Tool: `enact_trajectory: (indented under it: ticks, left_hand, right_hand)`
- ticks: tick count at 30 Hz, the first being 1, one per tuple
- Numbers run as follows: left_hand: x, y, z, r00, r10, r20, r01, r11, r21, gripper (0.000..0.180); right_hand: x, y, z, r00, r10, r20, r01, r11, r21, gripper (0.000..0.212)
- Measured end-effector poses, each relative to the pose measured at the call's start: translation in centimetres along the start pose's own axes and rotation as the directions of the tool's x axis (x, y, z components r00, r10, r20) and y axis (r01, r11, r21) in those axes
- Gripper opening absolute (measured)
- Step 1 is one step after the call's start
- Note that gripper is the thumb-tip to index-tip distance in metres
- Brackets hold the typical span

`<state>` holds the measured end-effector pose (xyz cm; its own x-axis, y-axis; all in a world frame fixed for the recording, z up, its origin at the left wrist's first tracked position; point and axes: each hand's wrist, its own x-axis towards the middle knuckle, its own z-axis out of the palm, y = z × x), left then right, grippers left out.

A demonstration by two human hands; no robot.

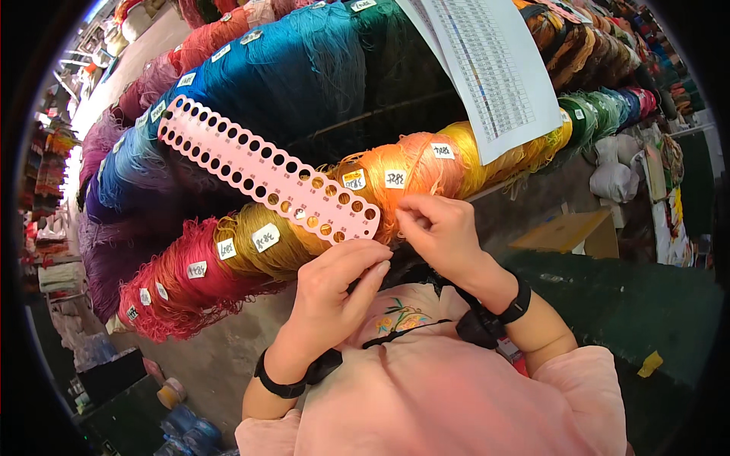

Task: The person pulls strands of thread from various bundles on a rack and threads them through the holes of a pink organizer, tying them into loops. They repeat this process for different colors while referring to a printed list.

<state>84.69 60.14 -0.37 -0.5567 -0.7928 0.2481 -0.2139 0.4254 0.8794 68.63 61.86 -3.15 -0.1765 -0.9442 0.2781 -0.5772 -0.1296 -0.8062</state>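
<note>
A long pink thread card (262, 171) with rows of round holes along both edges lies slantwise over the thread skeins. Its near end reaches the fingers of my left hand (331, 285), which are closed in a pinch. Whatever is between those fingertips is too small to make out. My right hand (445, 232) is closed too, thumb against bent forefinger, just right of the card's end. Orange thread (426, 171) hangs right behind its fingertips; I cannot tell whether they grip a strand.
Labelled skeins run in a row from crimson (190, 281) through yellow to green (601, 114). Blue skeins (251, 83) fill the row behind. Printed sheets (494, 76) drape over both. A cardboard box (566, 232) and white bags (614, 171) are at the right.
</note>
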Motion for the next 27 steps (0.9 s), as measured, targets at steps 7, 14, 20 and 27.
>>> enact_trajectory:
  ticks: [7,14,20,27]
  left_hand:
    - [-0.3,-0.5,0.7,0.990,-0.117,0.078,0.128,0.979,-0.156,0.010]
    - [-0.6,-0.2,0.5,0.983,-0.178,0.041,0.182,0.951,-0.251,0.010]
    - [-0.9,0.2,0.2,0.940,-0.340,0.024,0.311,0.826,-0.470,0.012]
    - [0.8,0.1,1.8,0.846,-0.523,0.106,0.451,0.594,-0.666,0.019]
  right_hand:
    - [-0.9,-0.3,0.1,0.993,-0.121,-0.009,0.121,0.992,0.035,0.006]
    - [0.8,1.8,1.1,0.977,-0.160,0.139,0.194,0.939,-0.284,0.003]
    - [0.5,1.9,-1.6,0.864,0.303,0.402,-0.492,0.676,0.549,0.004]
    - [0.4,1.0,-3.3,0.719,0.226,0.657,-0.694,0.188,0.695,0.008]
